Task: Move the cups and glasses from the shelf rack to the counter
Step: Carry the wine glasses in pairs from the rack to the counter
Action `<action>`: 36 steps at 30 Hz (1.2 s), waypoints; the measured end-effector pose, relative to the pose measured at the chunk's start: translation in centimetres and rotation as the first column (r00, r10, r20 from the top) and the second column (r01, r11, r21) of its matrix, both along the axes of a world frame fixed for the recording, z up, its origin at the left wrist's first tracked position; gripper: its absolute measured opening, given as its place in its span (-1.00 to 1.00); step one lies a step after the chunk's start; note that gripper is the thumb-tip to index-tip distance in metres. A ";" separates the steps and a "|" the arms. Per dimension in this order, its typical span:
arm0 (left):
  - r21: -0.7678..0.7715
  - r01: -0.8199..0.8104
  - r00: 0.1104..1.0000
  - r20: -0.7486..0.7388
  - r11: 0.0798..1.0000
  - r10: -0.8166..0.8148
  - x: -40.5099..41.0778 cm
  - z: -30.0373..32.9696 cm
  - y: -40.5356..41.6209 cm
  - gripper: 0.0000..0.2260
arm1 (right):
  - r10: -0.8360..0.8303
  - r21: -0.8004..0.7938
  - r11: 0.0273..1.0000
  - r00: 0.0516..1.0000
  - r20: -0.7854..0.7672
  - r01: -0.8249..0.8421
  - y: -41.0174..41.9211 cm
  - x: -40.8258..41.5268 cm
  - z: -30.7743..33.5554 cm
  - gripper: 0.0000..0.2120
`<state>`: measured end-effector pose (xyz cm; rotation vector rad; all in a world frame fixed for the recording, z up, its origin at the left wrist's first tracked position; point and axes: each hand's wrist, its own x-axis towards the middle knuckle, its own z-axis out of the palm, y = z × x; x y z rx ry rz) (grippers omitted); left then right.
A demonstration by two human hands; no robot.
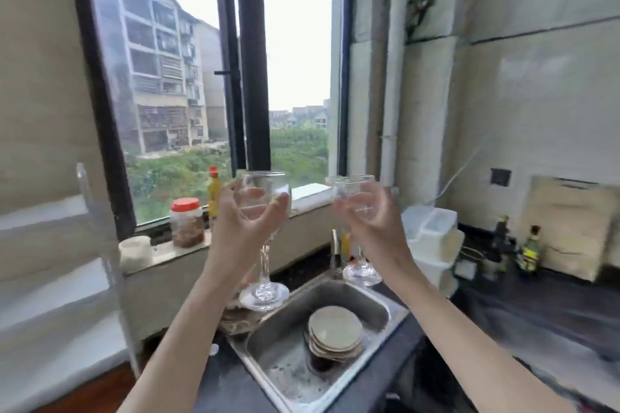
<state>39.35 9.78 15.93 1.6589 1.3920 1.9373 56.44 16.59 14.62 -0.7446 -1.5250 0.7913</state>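
I hold two clear stemmed wine glasses upright in the air above the sink. My left hand (246, 216) wraps its fingers round the bowl of the left glass (265, 285), whose stem and round foot hang below my palm. My right hand (367, 214) grips the bowl of the right glass (362, 273), its foot showing near the sink's far corner. The white shelf rack (100, 245) stands at the left, blurred. The dark counter (543, 308) stretches to the right.
A steel sink (285, 375) below holds a stack of plates (335, 332). Jars and a yellow bottle (213, 193) stand on the window sill. White boxes (432, 235), dark bottles (530, 248) and a board lean at the back right of the counter.
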 end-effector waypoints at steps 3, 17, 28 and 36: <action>-0.048 0.142 0.990 0.025 0.989 -0.141 6.7 -1.3 2.4 -0.24 | -0.121 -0.002 0.993 0.993 -0.007 0.121 0.2 7.6 -0.8 -0.54; -0.150 0.665 0.747 0.141 0.732 -0.650 39.0 -6.0 16.8 -0.43 | -0.578 -0.130 0.807 0.816 0.027 0.576 1.2 40.3 -5.2 -0.60; -0.202 0.837 0.536 0.109 0.509 -0.837 63.0 -4.6 29.8 -0.46 | -0.814 -0.133 0.576 0.580 -0.012 0.806 8.4 60.3 -3.7 -0.44; -0.250 0.891 0.404 0.053 0.379 -0.913 77.1 -6.6 35.3 -0.46 | -0.876 -0.168 0.478 0.481 -0.025 0.862 13.4 72.4 -4.7 -0.52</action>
